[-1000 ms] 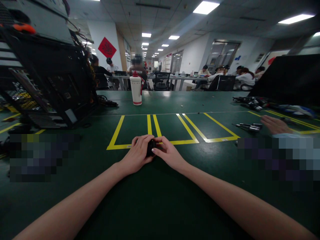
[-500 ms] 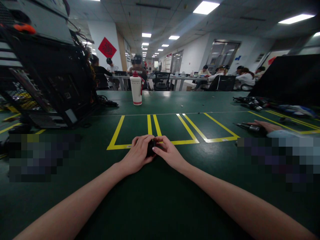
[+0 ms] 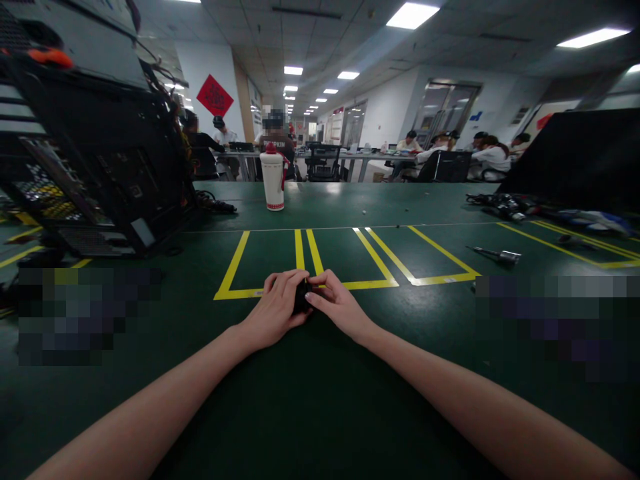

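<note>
In the head view my left hand [image 3: 280,303] curls over a small black object [image 3: 301,298] on the green table [image 3: 320,413]. From the other side my right hand [image 3: 336,301] grips the same object between thumb and fingers. Most of it is hidden by my fingers, so its kind cannot be made out. Both hands rest close together, just in front of the yellow tape [image 3: 370,285] marked on the tabletop.
A white tumbler [image 3: 274,183] with a red lid stands farther back. An opened computer case [image 3: 125,173] is at the left. To the right lie a slim metal tool [image 3: 500,256] and a cable bundle [image 3: 503,205]. People sit at far desks.
At the right, a co-worker's hand reached over the metal tools and has left view; one tool there appears gone. My hands have stayed around the black object with barely any movement.
</note>
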Demonstrator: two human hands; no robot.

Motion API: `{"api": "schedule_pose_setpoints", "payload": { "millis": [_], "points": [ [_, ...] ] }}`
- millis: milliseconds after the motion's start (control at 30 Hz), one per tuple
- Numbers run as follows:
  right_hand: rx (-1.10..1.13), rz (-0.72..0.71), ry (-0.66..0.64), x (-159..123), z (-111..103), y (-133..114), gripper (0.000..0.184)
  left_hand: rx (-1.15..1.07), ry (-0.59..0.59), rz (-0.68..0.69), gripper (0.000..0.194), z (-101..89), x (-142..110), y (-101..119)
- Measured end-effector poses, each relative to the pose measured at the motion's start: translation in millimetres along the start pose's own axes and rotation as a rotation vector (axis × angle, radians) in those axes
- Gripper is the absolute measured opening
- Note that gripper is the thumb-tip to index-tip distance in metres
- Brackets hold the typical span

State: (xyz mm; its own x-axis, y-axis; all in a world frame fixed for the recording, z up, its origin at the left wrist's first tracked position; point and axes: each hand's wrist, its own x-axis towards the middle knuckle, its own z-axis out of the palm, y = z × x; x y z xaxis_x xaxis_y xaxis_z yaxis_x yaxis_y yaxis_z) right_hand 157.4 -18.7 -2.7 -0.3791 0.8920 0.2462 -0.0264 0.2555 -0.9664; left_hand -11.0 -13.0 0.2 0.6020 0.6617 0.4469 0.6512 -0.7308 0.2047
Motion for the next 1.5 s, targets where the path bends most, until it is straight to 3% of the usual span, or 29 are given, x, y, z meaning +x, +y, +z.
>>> {"api": "schedule_pose_setpoints", "payload": {
  "millis": [200, 633, 867, 1267, 1500],
  "points": [
    [-0.027, 0.044, 0.014, 0.3, -0.2, -1.2, 0.024, 0.012, 0.017, 0.003, 0.059, 2.3, -0.5, -1.5],
    [-0.024, 0.017, -0.008, -1.0, 0.1, -2.9, 0.016, 0.017, -0.003, -0.01, 0.055, -2.1, 0.5, 1.9],
    [-0.035, 0.069, 0.002, -1.3, -1.9, -3.8, 0.026, 0.004, -0.011, -0.027, 0.057, -2.2, 0.6, 2.3],
    [-0.028, 0.02, -0.01, -1.8, 1.0, -2.1, 0.018, 0.014, 0.008, -0.023, 0.056, 0.2, 0.7, 1.4],
    [-0.064, 0.035, 0.012, -1.5, -0.3, -3.4, 0.028, -0.013, 0.008, -0.031, 0.055, -1.1, 2.1, 1.4]
  ]
}}
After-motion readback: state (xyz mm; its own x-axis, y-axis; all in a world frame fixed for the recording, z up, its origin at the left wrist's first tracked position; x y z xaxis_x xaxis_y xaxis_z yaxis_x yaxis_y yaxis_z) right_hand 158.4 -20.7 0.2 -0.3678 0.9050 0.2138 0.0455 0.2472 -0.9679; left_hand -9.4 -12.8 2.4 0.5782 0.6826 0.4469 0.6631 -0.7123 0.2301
